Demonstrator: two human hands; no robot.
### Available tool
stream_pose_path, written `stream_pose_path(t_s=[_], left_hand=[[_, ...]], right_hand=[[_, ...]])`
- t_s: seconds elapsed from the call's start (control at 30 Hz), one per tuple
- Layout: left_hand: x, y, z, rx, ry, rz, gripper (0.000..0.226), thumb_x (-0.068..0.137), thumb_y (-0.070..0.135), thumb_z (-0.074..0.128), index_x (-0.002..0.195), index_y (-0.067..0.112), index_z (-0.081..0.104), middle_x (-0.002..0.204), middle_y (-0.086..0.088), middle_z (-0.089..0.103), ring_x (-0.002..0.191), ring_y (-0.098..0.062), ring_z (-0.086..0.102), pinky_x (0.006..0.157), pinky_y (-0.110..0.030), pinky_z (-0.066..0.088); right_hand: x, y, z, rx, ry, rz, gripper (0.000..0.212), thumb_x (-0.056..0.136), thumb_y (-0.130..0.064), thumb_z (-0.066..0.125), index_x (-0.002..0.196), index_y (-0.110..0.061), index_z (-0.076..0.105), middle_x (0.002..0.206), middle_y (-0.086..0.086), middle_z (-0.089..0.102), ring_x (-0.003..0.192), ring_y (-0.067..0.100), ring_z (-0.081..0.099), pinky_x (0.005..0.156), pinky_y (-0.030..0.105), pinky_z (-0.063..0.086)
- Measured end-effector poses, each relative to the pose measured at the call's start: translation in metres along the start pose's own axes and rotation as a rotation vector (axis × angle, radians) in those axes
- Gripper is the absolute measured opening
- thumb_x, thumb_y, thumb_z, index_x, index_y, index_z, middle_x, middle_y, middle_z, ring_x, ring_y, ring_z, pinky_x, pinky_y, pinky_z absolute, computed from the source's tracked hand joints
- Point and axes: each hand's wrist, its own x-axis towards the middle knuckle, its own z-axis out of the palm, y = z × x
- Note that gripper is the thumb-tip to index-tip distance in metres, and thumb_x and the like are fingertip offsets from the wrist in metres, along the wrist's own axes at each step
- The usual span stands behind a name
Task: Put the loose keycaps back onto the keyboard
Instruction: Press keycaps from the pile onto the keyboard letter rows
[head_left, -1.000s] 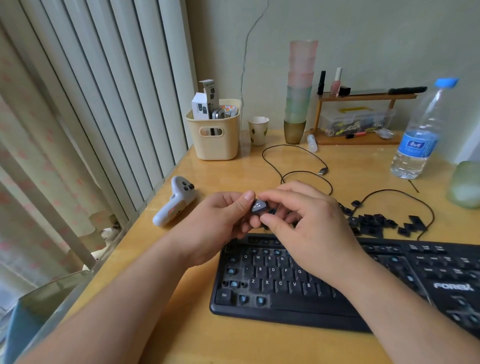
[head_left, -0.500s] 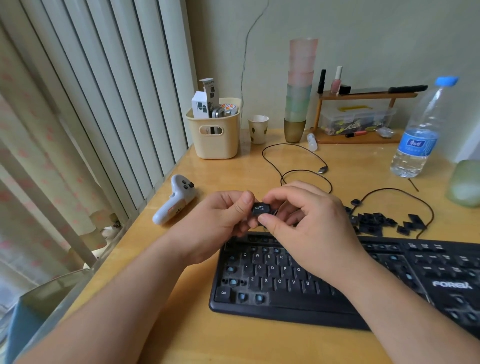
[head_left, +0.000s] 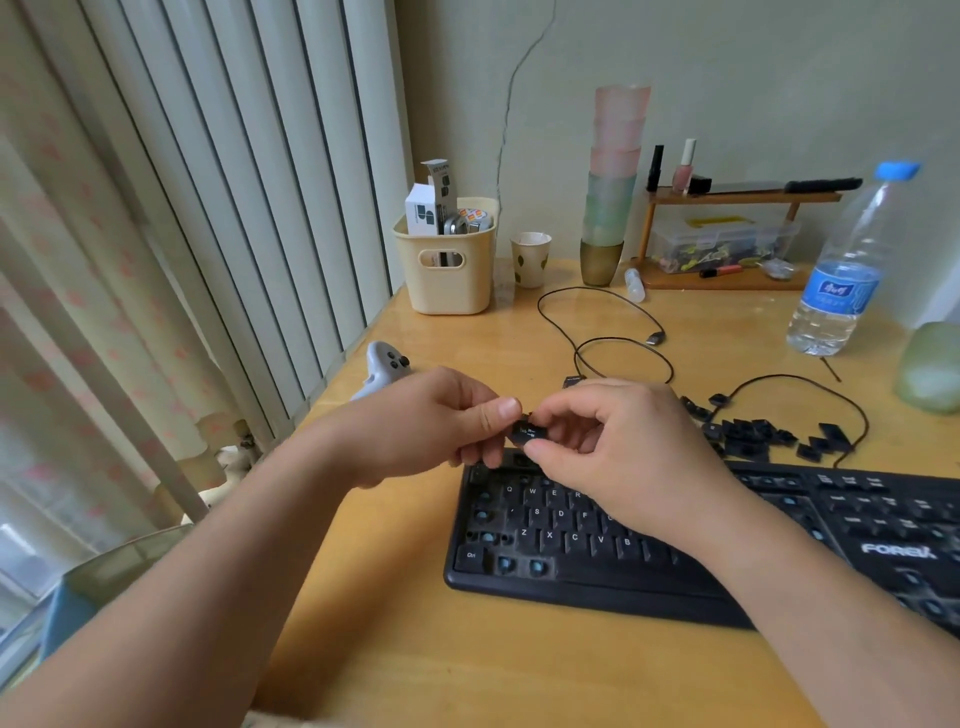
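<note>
A black keyboard (head_left: 597, 571) lies on the wooden desk, with several bare blue switch stems along its left side. My left hand (head_left: 431, 421) and my right hand (head_left: 618, 452) meet just above the keyboard's top left corner. Both pinch one black keycap (head_left: 527, 432) with white lettering between thumbs and fingertips. A pile of several loose black keycaps (head_left: 753, 434) lies on the desk behind the keyboard, to the right of my right hand.
A thin black cable (head_left: 613, 338) loops across the desk behind my hands. A white controller (head_left: 382, 366) lies at the left edge. A cream basket (head_left: 452, 275), paper cup, stacked cups (head_left: 613, 182), small wooden shelf (head_left: 737, 197) and water bottle (head_left: 847, 270) stand at the back.
The keycap has been turned between my fingers so its lettered face shows. Both hands stay together above the keyboard's top left corner.
</note>
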Motion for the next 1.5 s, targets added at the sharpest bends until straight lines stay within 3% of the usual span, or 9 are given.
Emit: stream_pose_path(t_s=[0.1,0.27,0.43,0.67,0.83,1.17,1.3,1.4,1.5], left_hand=[[-0.019,-0.017,-0.015,-0.004,0.120,-0.038,0.034,0.098,0.052,0.055,0.104,0.029,0.079,0.080,0.002,0.070,0.073,-0.012,0.057,0.072,-0.029,0.050],[-0.035,-0.052,0.002,0.030,0.344,-0.041,0.011,0.096,0.037,0.072,0.095,0.027,0.076,0.086,0.001,0.073,0.072,-0.003,0.061,0.072,-0.021,0.051],[-0.035,-0.055,0.012,0.138,0.241,-0.018,0.008,0.094,0.034,0.075,0.087,0.028,0.075,0.073,0.011,0.067,0.065,0.000,0.053,0.065,-0.014,0.044],[-0.034,-0.059,0.009,0.165,0.165,-0.003,0.008,0.093,0.031,0.073,0.087,0.027,0.073,0.077,0.009,0.066,0.071,-0.002,0.053,0.070,-0.020,0.047],[-0.035,-0.058,0.009,0.169,0.098,-0.005,0.021,0.091,0.039,0.077,0.081,0.022,0.070,0.066,0.016,0.059,0.063,-0.003,0.050,0.062,-0.016,0.041],[-0.034,-0.061,0.007,0.175,0.060,-0.013,0.028,0.088,0.049,0.077,0.082,0.022,0.070,0.072,0.003,0.063,0.067,-0.007,0.051,0.066,-0.027,0.044],[-0.033,-0.060,0.006,0.135,0.051,-0.015,0.020,0.088,0.041,0.080,0.084,0.024,0.071,0.068,0.015,0.058,0.065,-0.004,0.050,0.063,-0.019,0.042],[-0.032,-0.061,0.007,0.106,0.065,-0.005,0.017,0.088,0.037,0.081,0.085,0.023,0.071,0.067,0.017,0.057,0.065,-0.003,0.049,0.063,-0.017,0.042],[-0.032,-0.061,0.008,0.082,0.069,-0.009,0.016,0.090,0.033,0.079,0.085,0.021,0.070,0.067,0.016,0.057,0.064,-0.003,0.048,0.063,-0.016,0.041]], right_hand=[[0.000,-0.011,0.000,0.000,-0.199,0.112,0.011,0.083,-0.035,0.083,0.092,-0.034,0.078,0.076,-0.015,0.069,0.075,0.001,0.063,0.068,0.014,0.051],[0.006,-0.026,0.015,-0.108,-0.391,0.130,0.010,0.086,-0.039,0.080,0.093,-0.033,0.076,0.077,-0.015,0.070,0.070,0.001,0.063,0.067,0.018,0.053],[0.006,-0.032,0.021,-0.126,-0.408,0.167,0.012,0.083,-0.046,0.081,0.089,-0.037,0.075,0.079,-0.011,0.066,0.068,0.001,0.058,0.061,0.018,0.043],[0.001,-0.032,0.030,-0.168,-0.436,0.186,0.015,0.083,-0.051,0.077,0.093,-0.040,0.075,0.088,-0.014,0.061,0.093,-0.002,0.047,0.075,0.021,0.042],[0.000,-0.029,0.030,-0.189,-0.427,0.186,0.017,0.082,-0.056,0.076,0.091,-0.041,0.074,0.086,-0.015,0.061,0.098,0.002,0.046,0.086,0.031,0.046],[0.000,-0.032,0.030,-0.184,-0.425,0.185,0.013,0.085,-0.055,0.071,0.085,-0.043,0.074,0.084,-0.014,0.059,0.100,0.007,0.044,0.098,0.042,0.044],[0.001,-0.031,0.034,-0.147,-0.399,0.223,0.016,0.090,-0.053,0.070,0.081,-0.041,0.075,0.080,-0.015,0.061,0.096,0.006,0.050,0.092,0.040,0.047],[0.004,-0.029,0.038,-0.104,-0.374,0.296,0.016,0.088,-0.046,0.076,0.076,-0.036,0.076,0.065,-0.022,0.063,0.072,0.000,0.055,0.069,0.029,0.045],[0.005,-0.029,0.039,-0.083,-0.373,0.345,0.015,0.085,-0.043,0.079,0.073,-0.033,0.076,0.054,-0.028,0.058,0.059,0.000,0.053,0.061,0.025,0.039]])
